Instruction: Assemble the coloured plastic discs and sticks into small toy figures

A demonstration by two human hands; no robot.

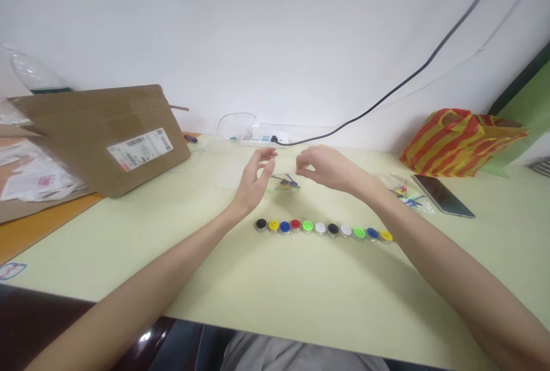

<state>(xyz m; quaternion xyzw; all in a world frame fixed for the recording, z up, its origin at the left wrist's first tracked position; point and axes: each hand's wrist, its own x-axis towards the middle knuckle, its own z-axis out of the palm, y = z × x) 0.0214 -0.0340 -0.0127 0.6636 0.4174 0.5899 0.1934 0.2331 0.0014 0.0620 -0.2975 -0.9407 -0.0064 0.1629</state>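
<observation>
My left hand [256, 181] hovers over the table with its fingers apart and nothing visible in it. Facing it, my right hand [322, 167] is held with fingers curled together; whatever they might pinch is hidden. On the table between and just below both hands lies a small clear bag [287, 183] with blue, yellow and dark thin pieces. Nearer to me runs a row of several small clear pots with coloured lids, from a black lid [261, 224] at the left, past a red lid [295, 224], to a yellow lid [386, 236] beside my right forearm.
Another clear bag of coloured pieces [411, 199] lies beyond my right forearm, beside a dark tablet [444, 196]. A striped bag [455, 142] stands at the right. At the left leans a cardboard box [103, 136]. A power strip [263, 139] with cables sits against the wall.
</observation>
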